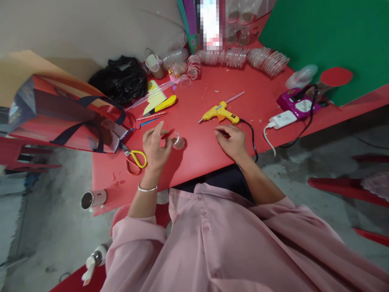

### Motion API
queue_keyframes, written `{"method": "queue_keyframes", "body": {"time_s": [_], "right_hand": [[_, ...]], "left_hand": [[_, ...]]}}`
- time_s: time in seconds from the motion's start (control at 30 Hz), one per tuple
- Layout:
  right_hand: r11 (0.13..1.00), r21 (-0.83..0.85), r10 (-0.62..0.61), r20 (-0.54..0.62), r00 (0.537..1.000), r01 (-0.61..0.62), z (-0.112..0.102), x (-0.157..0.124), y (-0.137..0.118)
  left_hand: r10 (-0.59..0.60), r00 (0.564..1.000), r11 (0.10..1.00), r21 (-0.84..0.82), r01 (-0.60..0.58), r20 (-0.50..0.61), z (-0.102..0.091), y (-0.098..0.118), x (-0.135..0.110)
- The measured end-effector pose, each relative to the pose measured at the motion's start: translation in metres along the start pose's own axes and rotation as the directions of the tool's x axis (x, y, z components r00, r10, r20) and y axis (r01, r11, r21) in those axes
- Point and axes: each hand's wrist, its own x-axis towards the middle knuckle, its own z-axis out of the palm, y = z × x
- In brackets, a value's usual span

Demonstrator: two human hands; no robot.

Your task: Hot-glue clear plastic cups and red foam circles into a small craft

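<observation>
My left hand [156, 147] is raised over the red table, its thumb and fingers closed on a small, thin dark red piece [168, 134]. Just right of those fingertips a small clear plastic cup [178, 142] stands on the tabletop. Loosely curled, my right hand [231, 140] rests near the front edge with nothing visible in it. Above it lies a yellow hot glue gun [221, 112], with a clear pinkish glue stick [235, 97] out of its back. Left of my left hand are scissors [137, 160] with yellow and orange handles.
A yellow utility knife [165, 104] lies by yellow paper [156, 96]. Stacked clear cups [237, 57] line the back. A purple power strip [300, 104] with cords sits right. At left are a red bag [73, 113], a black plastic bag [121, 79] and a mug [95, 198] at the edge.
</observation>
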Motion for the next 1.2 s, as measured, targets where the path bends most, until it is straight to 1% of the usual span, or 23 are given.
{"method": "queue_keyframes", "body": {"time_s": [0.13,0.27,0.33,0.4,0.47,0.53,0.57,0.6,0.63,0.7,0.8,0.87,0.97,1.03,1.13,1.2], "right_hand": [[1.0,0.0,-0.009,0.004,1.0,0.009,0.0,0.0,0.002],[1.0,0.002,-0.011,0.002,1.0,0.011,0.001,0.0,0.002],[1.0,-0.009,0.004,0.011,1.0,-0.004,0.001,-0.001,0.001],[1.0,-0.021,0.016,0.018,1.0,-0.016,0.001,-0.002,0.0],[1.0,-0.022,0.02,0.018,1.0,-0.02,0.0,-0.002,-0.001],[0.999,-0.024,0.027,0.021,0.999,-0.026,0.0,-0.002,-0.002],[0.999,-0.028,0.03,0.027,0.999,-0.03,-0.001,-0.002,-0.002],[0.999,-0.033,0.034,0.035,0.999,-0.032,-0.001,-0.001,-0.002],[0.999,-0.036,0.035,0.04,0.999,-0.034,-0.001,-0.001,-0.002],[0.999,-0.041,0.031,0.036,0.999,-0.029,-0.001,-0.003,-0.001],[0.999,-0.051,0.011,0.04,0.999,-0.009,0.003,-0.008,-0.002],[1.0,-0.025,-0.006,0.109,0.994,0.009,0.009,-0.012,-0.007],[0.999,0.044,-0.013,0.283,0.959,0.001,0.022,-0.009,-0.023],[0.999,0.052,-0.011,0.363,0.932,-0.008,0.031,-0.001,-0.035],[0.997,0.078,-0.02,0.415,0.909,-0.014,0.042,0.014,-0.048],[0.994,0.105,-0.044,0.447,0.893,-0.003,0.049,0.02,-0.052]], "left_hand": [[-0.006,0.999,0.999,0.032,0.005,0.036,-0.001,0.0,0.001],[-0.004,0.997,1.0,0.009,0.004,0.071,0.001,-0.001,0.002],[-0.017,0.995,1.0,0.0,0.017,0.098,-0.003,0.001,0.004],[-0.008,0.989,1.0,-0.019,0.011,0.149,-0.014,0.006,0.007],[0.034,0.967,0.999,-0.048,-0.023,0.253,-0.034,0.012,0.009],[0.074,0.905,0.997,-0.056,-0.056,0.418,-0.056,0.015,0.01],[0.079,0.883,0.997,-0.048,-0.064,0.462,-0.065,0.016,0.01],[0.076,0.875,0.997,-0.035,-0.067,0.479,-0.072,0.015,0.01],[0.062,0.884,0.998,-0.019,-0.061,0.463,-0.075,0.014,0.009],[0.032,0.91,0.999,-0.002,-0.034,0.414,-0.074,0.01,0.007],[0.014,0.914,1.0,-0.023,-0.006,0.406,-0.06,0.005,0.007],[0.013,0.922,0.999,-0.033,0.0,0.386,-0.053,0.005,0.009],[0.023,0.933,0.999,-0.045,-0.007,0.358,-0.051,0.008,0.013],[0.031,0.927,0.999,-0.053,-0.012,0.375,-0.054,0.011,0.014],[0.049,0.903,0.997,-0.08,-0.017,0.426,-0.056,0.012,0.017],[0.084,0.882,0.992,-0.124,-0.029,0.464,-0.054,0.011,0.021]]}}
